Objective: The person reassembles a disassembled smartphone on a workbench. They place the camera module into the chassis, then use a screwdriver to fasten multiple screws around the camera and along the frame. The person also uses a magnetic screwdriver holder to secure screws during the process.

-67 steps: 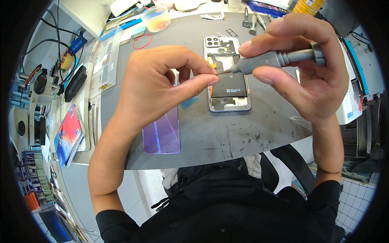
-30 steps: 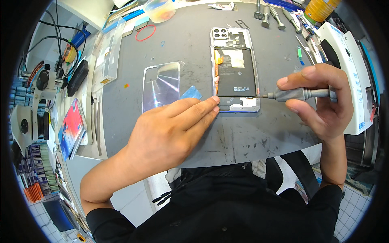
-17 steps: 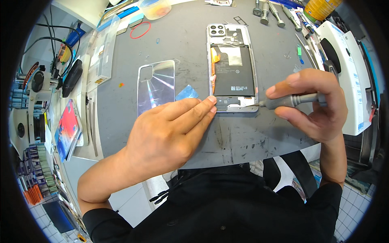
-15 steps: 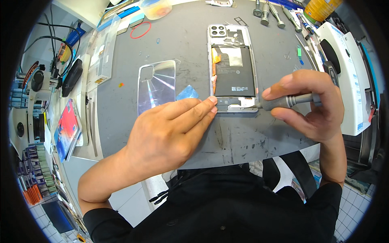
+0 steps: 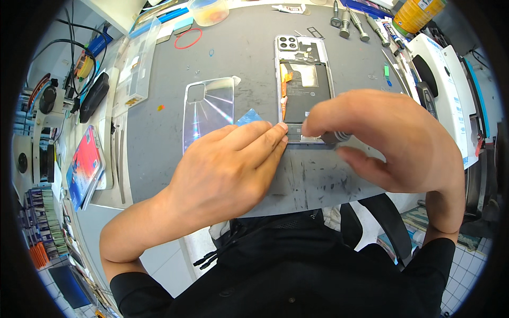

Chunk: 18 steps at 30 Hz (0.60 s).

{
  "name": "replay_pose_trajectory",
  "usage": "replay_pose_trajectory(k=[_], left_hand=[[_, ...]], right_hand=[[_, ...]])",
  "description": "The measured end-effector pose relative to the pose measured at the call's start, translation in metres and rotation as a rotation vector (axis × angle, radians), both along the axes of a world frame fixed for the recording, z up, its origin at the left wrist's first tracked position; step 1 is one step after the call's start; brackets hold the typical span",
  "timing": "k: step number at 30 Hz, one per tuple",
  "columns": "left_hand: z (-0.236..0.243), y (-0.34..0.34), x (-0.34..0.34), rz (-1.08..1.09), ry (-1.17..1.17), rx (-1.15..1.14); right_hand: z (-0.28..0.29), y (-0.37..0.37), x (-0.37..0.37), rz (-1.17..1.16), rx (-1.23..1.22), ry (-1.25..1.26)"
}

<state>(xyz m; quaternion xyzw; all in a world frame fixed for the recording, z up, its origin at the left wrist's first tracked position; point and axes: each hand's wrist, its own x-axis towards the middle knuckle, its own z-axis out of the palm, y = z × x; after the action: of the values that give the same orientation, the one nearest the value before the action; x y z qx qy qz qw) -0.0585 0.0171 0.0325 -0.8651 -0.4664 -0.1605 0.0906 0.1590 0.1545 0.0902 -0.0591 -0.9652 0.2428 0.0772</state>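
Note:
An opened smartphone (image 5: pixel 310 100) lies on the grey mat with its back off, showing a black battery, an orange ribbon cable and a camera cluster at the far end. The fingertips of my left hand (image 5: pixel 225 167) press against its near left corner; the thumb is out of sight. My right hand (image 5: pixel 395 140) is closed round a grey precision screwdriver (image 5: pixel 336 137) over the phone's near right corner. Fingers cover much of the handle, and the screwdriver's tip is hidden. Left of the phone lies a clear, shiny back cover (image 5: pixel 209 108), partly beneath my left hand, beside a blue piece of film (image 5: pixel 248 117).
Several screwdrivers (image 5: pixel 360 29) lie at the far right, near a yellow container (image 5: pixel 416 16). A white device (image 5: pixel 448 90) stands at the right edge. A small metal frame (image 5: pixel 315 33), a red rubber band (image 5: pixel 189 38) and a clear plastic box (image 5: pixel 139 69) lie farther off.
My right hand has moved left over the phone's near end, and the screwdriver has gone from lying nearly level to standing steeper. The left hand keeps its place at the corner.

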Motion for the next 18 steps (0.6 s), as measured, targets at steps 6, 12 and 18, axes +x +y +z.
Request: replay_pose_trajectory(k=[6,12,18], left_hand=[[-0.006,-0.004,0.001,0.074,-0.018,-0.033],[-0.005,-0.006,-0.004,0.067,-0.039,-0.045],[0.023,-0.001,-0.041,0.187,-0.082,0.104]], right_hand=[[0.010,-0.005,0.002,-0.239,0.289,-0.183],[0.014,-0.011,0.004,-0.228,0.220,-0.199],[-0.001,-0.009,0.006,-0.233,0.306,0.021]])
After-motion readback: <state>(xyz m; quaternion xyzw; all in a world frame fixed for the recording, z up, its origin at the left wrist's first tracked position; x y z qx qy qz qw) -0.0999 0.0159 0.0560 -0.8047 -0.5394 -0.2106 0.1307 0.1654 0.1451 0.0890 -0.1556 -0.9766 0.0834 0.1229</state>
